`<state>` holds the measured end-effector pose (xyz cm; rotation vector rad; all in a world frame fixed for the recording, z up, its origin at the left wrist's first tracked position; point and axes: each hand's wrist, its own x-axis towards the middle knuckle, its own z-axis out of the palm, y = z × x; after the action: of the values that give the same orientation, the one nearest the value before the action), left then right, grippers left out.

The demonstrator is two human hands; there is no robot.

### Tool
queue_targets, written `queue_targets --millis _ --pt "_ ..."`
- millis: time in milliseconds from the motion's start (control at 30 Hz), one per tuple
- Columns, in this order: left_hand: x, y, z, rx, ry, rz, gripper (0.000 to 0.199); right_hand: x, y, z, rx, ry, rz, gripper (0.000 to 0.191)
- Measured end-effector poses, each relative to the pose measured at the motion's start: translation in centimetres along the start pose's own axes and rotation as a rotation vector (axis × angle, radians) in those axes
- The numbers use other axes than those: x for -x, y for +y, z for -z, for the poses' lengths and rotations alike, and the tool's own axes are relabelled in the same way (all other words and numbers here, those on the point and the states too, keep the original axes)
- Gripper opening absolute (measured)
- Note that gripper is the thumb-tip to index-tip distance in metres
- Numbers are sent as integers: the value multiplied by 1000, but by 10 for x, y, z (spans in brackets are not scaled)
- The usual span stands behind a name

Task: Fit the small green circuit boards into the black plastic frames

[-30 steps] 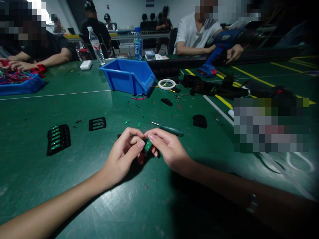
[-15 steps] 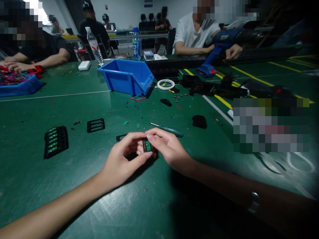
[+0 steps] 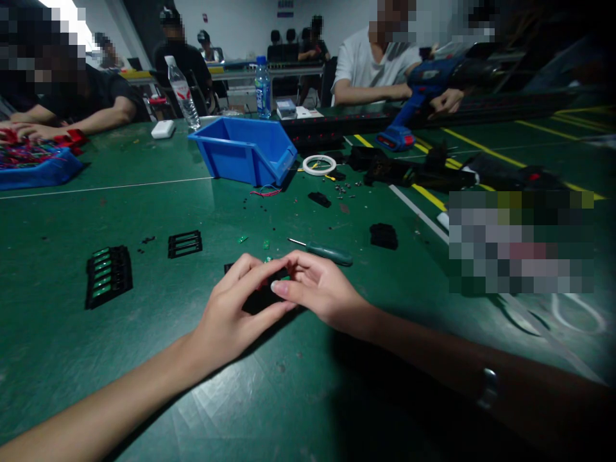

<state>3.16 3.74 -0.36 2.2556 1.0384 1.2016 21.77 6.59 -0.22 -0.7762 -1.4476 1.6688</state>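
Small black part could slip between our fingertips

We judge the main risk to be a slip: the small black part (image 3: 278, 278) is tiny, and our own fingers cover most of it. Uneven pressure from the thumbs could tilt the bit of green board (image 3: 287, 278) showing on it, or tip it out onto the table (image 3: 206, 410). If it drops, it could land near the loose green chips (image 3: 266, 244) or the screwdriver (image 3: 330, 254) just beyond our hands.

The part sits between both hands, above the table. Our left hand (image 3: 227, 313) is half curled, thumb and forefinger arched around the part and appearing to steady it. Our right hand (image 3: 328, 292) is nearly closed, its thumb lying across the part's near side; its other fingertips are partly hidden, so we cannot tell how firmly they press.
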Motion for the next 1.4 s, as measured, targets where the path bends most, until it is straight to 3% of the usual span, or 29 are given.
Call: queue_targets --millis 333,800,967,1133,1400 --pt "0 -3 1 29 -9 -32 48 -1 -7 5 -59 -179 -46 16" --pt "-2 -3 1 16 -91 -21 55 0 -7 3 -224 -182 -78 28" --pt "-1 -3 0 29 -44 -24 46 -1 -6 2 -214 -170 -76 28" --pt "-1 -4 1 88 -43 -6 44 -2 -8 5 -157 -238 -62 19" --pt "-1 -4 3 125 -45 -13 41 -2 -10 8 -157 -268 -84 25"
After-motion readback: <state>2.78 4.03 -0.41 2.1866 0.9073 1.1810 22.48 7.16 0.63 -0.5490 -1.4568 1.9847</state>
